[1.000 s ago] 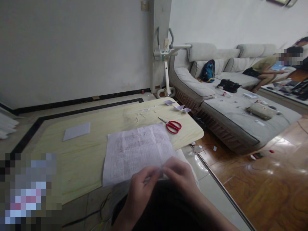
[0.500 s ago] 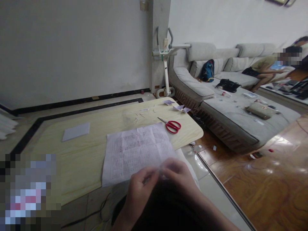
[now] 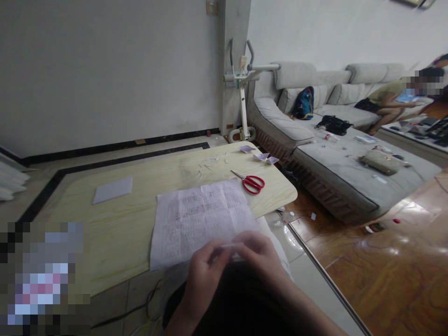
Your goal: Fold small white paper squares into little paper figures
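Both hands sit at the near edge of the table (image 3: 119,233), low in the middle of the view. The left hand (image 3: 205,275) and right hand (image 3: 261,259) are each curled nearly closed, thumb and fingertips pinched on the same small piece of paper (image 3: 231,244) between them. It's too small and blurry for us to tell its shape.

Just past the fingers lies a big creased sheet (image 3: 203,217) covered in writing. It lies flat on the table with its near edge under the hands. Nothing stands between the hands and that sheet.

Further out, the red-handled scissors (image 3: 252,183) lie just off the sheet's far right corner, blades pointing left. A plain white sheet (image 3: 112,190) sits well apart to the left. Tiny paper scraps (image 3: 206,165) are scattered at the far middle, and a few folded paper bits (image 3: 264,157) sit at the far right edge.

Right of the table there's a grey sofa (image 3: 315,163). A white exercise machine (image 3: 241,93) stands at its far left end, against the wall.

As for containers, we only spot bags on the sofa: a blue backpack (image 3: 304,103) propped against the cushions, a black bag (image 3: 332,124) and a beige purse (image 3: 381,162) lying flat. We can't see inside any of them. Another person (image 3: 388,100) sits at the sofa's far right end.
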The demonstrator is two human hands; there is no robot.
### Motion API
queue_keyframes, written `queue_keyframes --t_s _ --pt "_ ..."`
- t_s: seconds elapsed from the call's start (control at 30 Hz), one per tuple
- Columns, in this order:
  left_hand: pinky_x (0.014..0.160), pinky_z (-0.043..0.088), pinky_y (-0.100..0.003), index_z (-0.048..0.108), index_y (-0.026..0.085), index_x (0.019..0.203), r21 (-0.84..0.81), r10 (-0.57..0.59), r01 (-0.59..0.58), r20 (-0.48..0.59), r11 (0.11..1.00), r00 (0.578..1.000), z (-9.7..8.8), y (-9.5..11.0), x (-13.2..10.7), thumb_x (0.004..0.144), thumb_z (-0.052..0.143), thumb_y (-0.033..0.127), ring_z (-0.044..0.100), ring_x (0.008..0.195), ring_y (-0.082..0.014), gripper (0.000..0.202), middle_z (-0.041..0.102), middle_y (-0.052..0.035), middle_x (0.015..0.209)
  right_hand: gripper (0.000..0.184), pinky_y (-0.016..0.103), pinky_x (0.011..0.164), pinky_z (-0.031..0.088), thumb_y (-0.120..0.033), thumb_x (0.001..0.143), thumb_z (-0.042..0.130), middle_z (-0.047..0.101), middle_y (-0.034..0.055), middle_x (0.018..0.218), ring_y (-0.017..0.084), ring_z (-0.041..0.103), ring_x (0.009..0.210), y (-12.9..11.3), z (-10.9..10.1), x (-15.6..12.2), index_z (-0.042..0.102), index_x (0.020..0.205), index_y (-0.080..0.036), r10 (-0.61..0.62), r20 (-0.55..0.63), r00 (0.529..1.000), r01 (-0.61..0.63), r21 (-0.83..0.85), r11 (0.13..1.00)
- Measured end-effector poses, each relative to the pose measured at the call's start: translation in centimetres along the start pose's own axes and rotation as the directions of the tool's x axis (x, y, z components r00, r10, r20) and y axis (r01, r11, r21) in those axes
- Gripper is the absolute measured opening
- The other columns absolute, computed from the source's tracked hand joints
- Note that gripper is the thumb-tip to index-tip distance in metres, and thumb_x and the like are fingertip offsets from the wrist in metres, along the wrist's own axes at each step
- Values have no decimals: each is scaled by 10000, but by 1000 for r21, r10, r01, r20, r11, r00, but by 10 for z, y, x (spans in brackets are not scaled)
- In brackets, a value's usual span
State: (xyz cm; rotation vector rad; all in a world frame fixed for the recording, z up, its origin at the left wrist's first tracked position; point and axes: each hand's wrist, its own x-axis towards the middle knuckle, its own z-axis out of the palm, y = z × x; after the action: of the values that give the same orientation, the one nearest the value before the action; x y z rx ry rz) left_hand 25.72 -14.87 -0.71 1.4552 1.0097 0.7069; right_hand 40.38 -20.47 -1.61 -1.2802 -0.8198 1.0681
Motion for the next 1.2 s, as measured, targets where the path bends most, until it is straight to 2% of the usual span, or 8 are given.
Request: queue_keyframes --t_s 0.13,0.4,0.7,0.97,1.2 --pt "631 574 -232 743 181 807 51 58 -58 -6 997 998 0 1 0 859 634 313 729 693 -185 179 770 -30 731 159 270 643 539 -333 789 750 734 16 704 182 680 680 -3 1 0 725 730 -187 -22 8 1000 22 -56 998" --pt "647 569 -227 741 185 818 98 118 -116 -19 988 993 0 -6 2 894 608 353 726 691 -178 227 767 -26 734 156 261 644 531 -323 797 771 736 10 702 174 676 677 1 3 -1 726 737 -186 -42 7 999 42 -56 998" --pt "656 573 -246 742 189 843 122 148 -145 -19 982 989 -1 -9 1 916 584 334 742 704 -191 226 784 -34 760 180 264 635 516 -339 783 783 727 18 677 172 661 653 0 1 -1 734 721 -178 -23 19 1000 24 -48 999" --pt "614 561 -236 765 199 789 137 154 -155 17 978 988 -8 4 3 899 603 321 727 639 -184 230 775 -19 685 193 268 624 527 -350 735 814 716 4 641 165 656 618 2 2 0 729 685 -184 28 24 999 -30 71 997" --pt "601 535 -222 759 198 708 149 176 -180 41 972 984 -9 3 4 899 597 315 696 624 -170 276 755 -15 659 216 253 584 498 -353 708 831 692 1 600 148 616 574 6 0 0 725 641 -177 54 9 999 -54 54 997"
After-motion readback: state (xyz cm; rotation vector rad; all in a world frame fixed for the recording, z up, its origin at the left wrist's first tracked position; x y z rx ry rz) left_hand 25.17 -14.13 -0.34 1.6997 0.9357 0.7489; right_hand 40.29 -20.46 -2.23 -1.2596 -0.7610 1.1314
